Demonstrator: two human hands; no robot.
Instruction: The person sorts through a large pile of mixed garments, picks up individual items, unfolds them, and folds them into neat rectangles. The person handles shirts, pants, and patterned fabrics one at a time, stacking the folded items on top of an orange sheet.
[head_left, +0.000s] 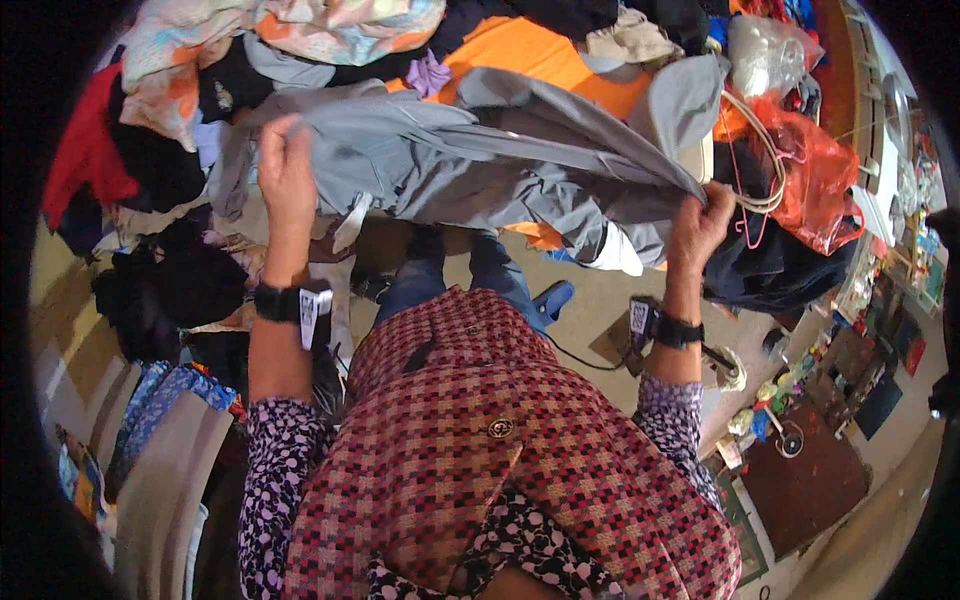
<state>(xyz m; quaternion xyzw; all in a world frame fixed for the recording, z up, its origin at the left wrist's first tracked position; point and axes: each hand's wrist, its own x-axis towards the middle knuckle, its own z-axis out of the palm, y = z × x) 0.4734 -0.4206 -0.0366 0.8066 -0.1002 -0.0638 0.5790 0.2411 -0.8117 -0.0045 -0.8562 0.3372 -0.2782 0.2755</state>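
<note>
A large piece of grey cloth (465, 161), perhaps a garment, stretches between my hands over a heap of clothes. My left hand (286, 161) is at its left end with bent fingers; motion blurs the fingertips, but the cloth seems pinched there. My right hand (701, 221) grips the cloth's edge at the right, beside a loop of pale cable or tubing (772, 180). White tips of cloth (619, 251) hang below the grey fabric. Behind it lie an orange cloth (517, 52) and a small purple cloth (428, 73).
A red plastic bag (814, 180) and a pink wire hanger (741, 202) are at the right. Red cloth (86, 150) and black clothes (172, 277) lie at the left. A blue clog (554, 301) is on the floor, near a dark cord (589, 365).
</note>
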